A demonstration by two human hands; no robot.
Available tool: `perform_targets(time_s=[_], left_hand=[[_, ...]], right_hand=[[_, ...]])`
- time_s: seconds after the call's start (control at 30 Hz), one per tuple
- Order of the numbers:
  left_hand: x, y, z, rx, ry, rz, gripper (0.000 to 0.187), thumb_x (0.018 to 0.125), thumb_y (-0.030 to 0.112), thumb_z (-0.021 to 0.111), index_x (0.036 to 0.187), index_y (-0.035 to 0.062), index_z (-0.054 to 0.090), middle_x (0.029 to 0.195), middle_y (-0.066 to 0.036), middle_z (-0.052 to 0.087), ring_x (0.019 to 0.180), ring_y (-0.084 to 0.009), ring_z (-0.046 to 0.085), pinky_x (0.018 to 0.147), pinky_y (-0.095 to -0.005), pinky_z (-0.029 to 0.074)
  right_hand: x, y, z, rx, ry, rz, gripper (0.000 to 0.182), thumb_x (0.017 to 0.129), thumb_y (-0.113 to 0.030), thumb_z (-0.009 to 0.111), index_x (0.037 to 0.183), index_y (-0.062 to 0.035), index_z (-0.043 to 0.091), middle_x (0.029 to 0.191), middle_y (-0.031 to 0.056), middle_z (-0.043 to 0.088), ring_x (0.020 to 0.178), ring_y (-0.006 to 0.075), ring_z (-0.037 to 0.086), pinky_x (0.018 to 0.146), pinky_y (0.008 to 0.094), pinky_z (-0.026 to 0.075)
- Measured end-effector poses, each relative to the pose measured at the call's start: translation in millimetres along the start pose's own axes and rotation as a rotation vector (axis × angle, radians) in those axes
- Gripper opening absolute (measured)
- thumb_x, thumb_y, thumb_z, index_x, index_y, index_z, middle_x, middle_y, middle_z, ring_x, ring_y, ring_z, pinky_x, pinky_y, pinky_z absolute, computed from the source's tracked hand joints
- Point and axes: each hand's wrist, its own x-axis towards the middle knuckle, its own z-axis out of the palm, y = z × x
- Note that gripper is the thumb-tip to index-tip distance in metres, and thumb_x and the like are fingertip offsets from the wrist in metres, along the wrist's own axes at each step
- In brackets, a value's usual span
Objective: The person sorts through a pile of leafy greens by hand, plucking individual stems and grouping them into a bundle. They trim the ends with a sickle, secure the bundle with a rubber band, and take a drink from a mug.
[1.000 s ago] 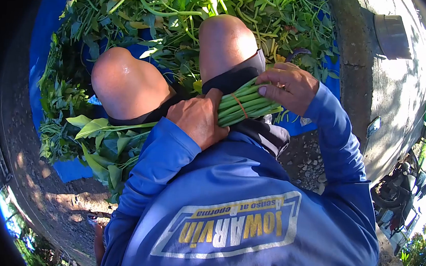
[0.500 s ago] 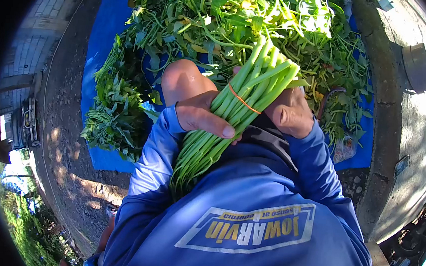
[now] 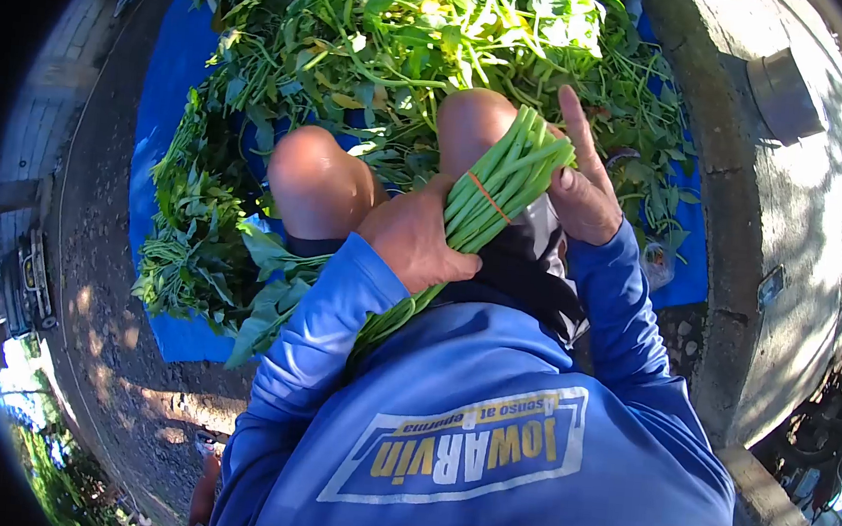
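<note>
A bundle of green stems with an orange rubber band round it lies slanted across my lap, its cut ends pointing up and right. My left hand is wrapped round the stems just below the band, thumb across them. At the cut ends is my right hand, its index finger stretched out and its palm beside the stem tips. Large leaves show by my left forearm.
Ahead, a big heap of leafy greens covers a blue tarp. Bundled greens lie on its left side. To the right are a concrete slab and a metal container. My bare knees stick up in front.
My right hand has opened, with its index finger now extended at the stem ends. The bundle is tilted more to the right in my left hand, and both knees now show.
</note>
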Motion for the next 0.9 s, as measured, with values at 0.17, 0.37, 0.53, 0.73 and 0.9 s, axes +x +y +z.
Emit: perform_targets(time_s=[0.17,0.37,0.53,0.73,0.9], left_hand=[[21.3,12.8,17.2,0.204,-0.159,-0.066,0.084,0.068,0.04,0.086,0.134,-0.0029,0.056,0.105,-0.03,0.075,0.103,-0.0454,0.073,0.091,-0.0505,0.057],[31.1,4.5,23.5,0.227,-0.143,-0.04,0.087,0.069,0.041,0.086,0.136,-0.004,0.055,0.106,-0.031,0.075,0.102,-0.0458,0.074,0.091,-0.0508,0.058],[28.9,9.2,18.0,0.198,-0.138,-0.075,0.085,0.067,0.043,0.088,0.131,-0.0034,0.058,0.105,-0.029,0.075,0.101,-0.0456,0.074,0.09,-0.0508,0.057],[36.0,-3.3,6.9,0.075,-0.158,-0.112,0.077,0.065,0.044,0.086,0.122,-0.0028,0.061,0.102,-0.029,0.074,0.099,-0.0433,0.074,0.091,-0.0476,0.058],[23.9,-32.9,-33.3,-0.603,-0.155,0.175,0.077,0.074,0.022,0.091,0.141,-0.0014,0.059,0.114,-0.007,0.069,0.104,-0.0174,0.063,0.096,-0.0355,0.052]], right_hand=[[-36.3,-69.7,-23.3,-1.122,-0.044,-0.14,0.068,0.091,-0.034,0.081,0.153,-0.02,0.057,0.161,0.0193,0.044,0.147,0.0409,0.045,0.118,0.0527,0.041],[-10.7,-67.1,-26.7,-1.577,-0.279,-0.439,0.031,0.094,-0.023,0.076,0.123,-0.0129,0.076,0.137,0.0187,0.061,0.127,0.0424,0.058,0.107,0.0529,0.049],[-5.2,-55.1,-36.4,-1.437,-0.312,-0.127,0.021,0.093,-0.027,0.077,0.1,-0.007,0.075,0.101,0.0109,0.063,0.098,0.0311,0.064,0.085,0.0443,0.053],[4.6,-35.1,-44.8,-0.744,0.195,0.476,0.035,0.105,-0.037,0.068,0.116,-0.0036,0.069,0.105,0.0037,0.07,0.095,0.0163,0.068,0.083,0.0369,0.056],[-11.0,-34.7,-27.4,-0.172,0.118,0.412,0.064,0.106,-0.036,0.066,0.156,-0.0006,0.046,0.14,0.0231,0.064,0.122,0.0308,0.069,0.103,0.044,0.057]])
